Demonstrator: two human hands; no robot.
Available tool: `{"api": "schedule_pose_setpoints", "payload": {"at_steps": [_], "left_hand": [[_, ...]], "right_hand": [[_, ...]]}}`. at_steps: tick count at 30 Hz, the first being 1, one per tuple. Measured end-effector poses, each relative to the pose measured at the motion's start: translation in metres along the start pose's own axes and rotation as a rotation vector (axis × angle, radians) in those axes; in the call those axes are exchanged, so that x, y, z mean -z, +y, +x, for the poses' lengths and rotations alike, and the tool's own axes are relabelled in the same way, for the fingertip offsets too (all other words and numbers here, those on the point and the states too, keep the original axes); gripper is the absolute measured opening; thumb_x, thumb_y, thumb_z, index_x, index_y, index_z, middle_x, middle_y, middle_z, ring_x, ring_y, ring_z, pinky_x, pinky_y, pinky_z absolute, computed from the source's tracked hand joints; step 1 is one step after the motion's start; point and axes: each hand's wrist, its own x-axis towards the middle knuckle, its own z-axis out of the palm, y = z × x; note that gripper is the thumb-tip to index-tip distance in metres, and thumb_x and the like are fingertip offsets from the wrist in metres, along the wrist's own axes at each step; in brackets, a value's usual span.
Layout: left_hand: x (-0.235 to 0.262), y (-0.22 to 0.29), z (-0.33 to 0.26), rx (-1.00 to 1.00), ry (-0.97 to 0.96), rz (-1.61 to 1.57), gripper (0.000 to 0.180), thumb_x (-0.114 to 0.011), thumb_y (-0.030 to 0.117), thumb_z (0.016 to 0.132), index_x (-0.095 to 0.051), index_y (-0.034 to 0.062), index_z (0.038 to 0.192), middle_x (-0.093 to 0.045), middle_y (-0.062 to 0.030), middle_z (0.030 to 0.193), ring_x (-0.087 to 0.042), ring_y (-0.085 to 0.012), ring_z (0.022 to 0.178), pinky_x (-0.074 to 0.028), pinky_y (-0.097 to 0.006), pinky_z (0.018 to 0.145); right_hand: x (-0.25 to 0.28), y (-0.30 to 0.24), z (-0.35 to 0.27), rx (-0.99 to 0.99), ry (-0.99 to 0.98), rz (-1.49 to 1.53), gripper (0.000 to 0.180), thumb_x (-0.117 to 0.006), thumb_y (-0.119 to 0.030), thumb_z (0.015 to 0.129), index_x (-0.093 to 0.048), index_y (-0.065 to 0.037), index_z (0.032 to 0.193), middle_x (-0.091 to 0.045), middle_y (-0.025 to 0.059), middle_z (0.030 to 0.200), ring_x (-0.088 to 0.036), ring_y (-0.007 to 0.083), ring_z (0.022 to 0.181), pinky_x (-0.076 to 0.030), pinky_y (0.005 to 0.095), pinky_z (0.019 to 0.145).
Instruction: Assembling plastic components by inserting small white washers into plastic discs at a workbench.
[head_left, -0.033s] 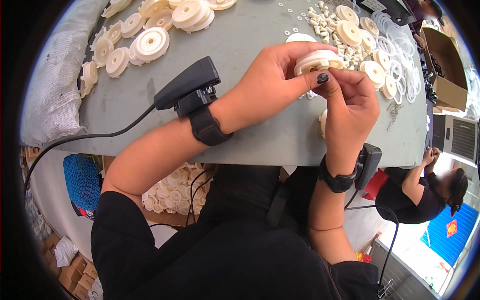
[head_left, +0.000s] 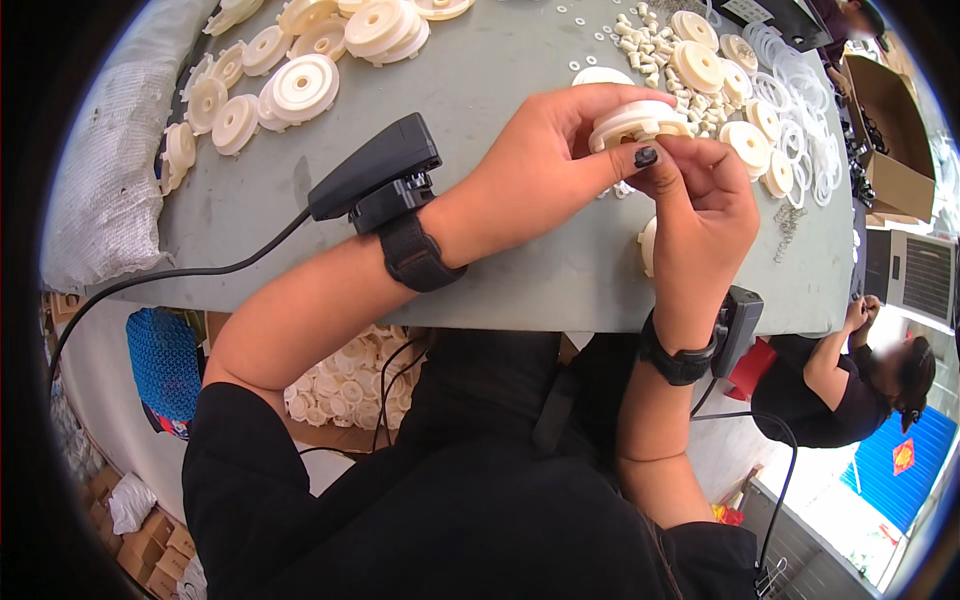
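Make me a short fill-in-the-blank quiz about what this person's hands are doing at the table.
1. Both hands hold one cream plastic ____ above the grey table.
2. The left hand and right hand each wear a black ____ at the wrist.
3. The thumbnail touching the part is painted ____.
4. Thin white ____ lie at the table's far right.

Missing words: wheel; strap; black; rings

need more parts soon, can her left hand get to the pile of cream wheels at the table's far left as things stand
Probably not right away: the left hand is closed on a cream plastic wheel that the right hand also works on. The grey table between it and the wheel pile looks bare.
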Motion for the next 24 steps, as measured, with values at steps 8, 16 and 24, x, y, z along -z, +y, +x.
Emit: {"api": "schedule_pose_setpoints", "payload": {"at_steps": [8, 16, 24], "left_hand": [[-0.0026, 0.0022, -0.0013, -0.035, 0.006, -0.024, 0.046, -0.059, 0.009, 0.086, -0.04, -0.0006, 0.127, -0.052, -0.0091, 0.118, -0.051, -0.014, 0.106, -0.045, -0.028, 0.088], [-0.0017, -0.0013, -0.001, -0.036, 0.073, -0.012, 0.045, -0.062, 0.007, 0.083, -0.04, -0.0007, 0.121, -0.055, -0.0102, 0.11, -0.055, -0.013, 0.097, -0.047, -0.027, 0.084], [-0.0024, -0.0061, -0.0007, -0.047, 0.092, -0.028, 0.035, -0.06, 0.005, 0.083, -0.046, 0.0026, 0.115, -0.059, -0.0071, 0.103, -0.056, -0.0103, 0.095, -0.047, -0.025, 0.081]], "right_hand": [[0.0025, 0.0006, 0.0008, 0.009, -0.052, 0.169, 0.015, -0.061, 0.001, 0.082, -0.06, 0.004, 0.096, -0.062, 0.0082, 0.088, -0.059, 0.0116, 0.074, -0.049, 0.0222, 0.066], [-0.0018, 0.0011, 0.0028, -0.029, 0.013, 0.162, 0.014, -0.061, 0.001, 0.081, -0.06, 0.004, 0.095, -0.063, 0.0072, 0.085, -0.058, 0.0112, 0.075, -0.048, 0.0223, 0.067], [0.002, 0.0002, 0.0059, -0.017, -0.015, 0.01, 0.011, -0.061, 0.003, 0.081, -0.06, 0.005, 0.091, -0.063, 0.0064, 0.083, -0.058, 0.01, 0.074, -0.048, 0.0219, 0.067]]}}
